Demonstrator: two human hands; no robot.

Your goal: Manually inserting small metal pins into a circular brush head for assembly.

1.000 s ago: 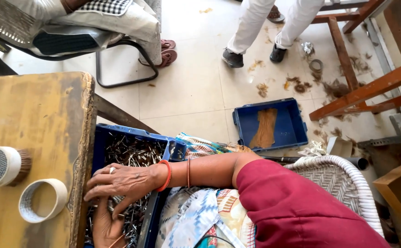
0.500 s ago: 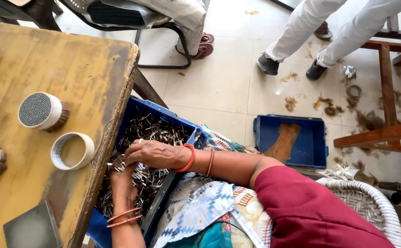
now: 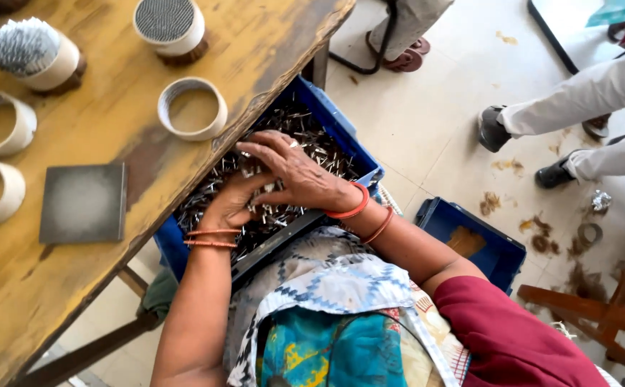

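A blue plastic crate (image 3: 341,132) full of small metal pins (image 3: 305,125) rests on my lap, tucked partly under the yellow wooden table (image 3: 112,136). My left hand (image 3: 232,203) reaches into the pins, fingers curled around a bunch of them. My right hand (image 3: 291,172) lies on top, fingers spread over the pile and over my left hand's fingertips. Both wrists carry orange bangles. Whether the right hand grips any pins is hidden.
On the table stand empty white rings (image 3: 192,109), rings packed with pins (image 3: 169,25) and a grey square plate (image 3: 83,203). A second blue crate (image 3: 498,247) sits on the floor at my right. Other people's legs and shoes (image 3: 495,129) and wooden frames (image 3: 613,308) are nearby.
The view has swung left and down, bringing more of the table into sight. Both hands stay in the crate; the left hand has come up under the right hand.
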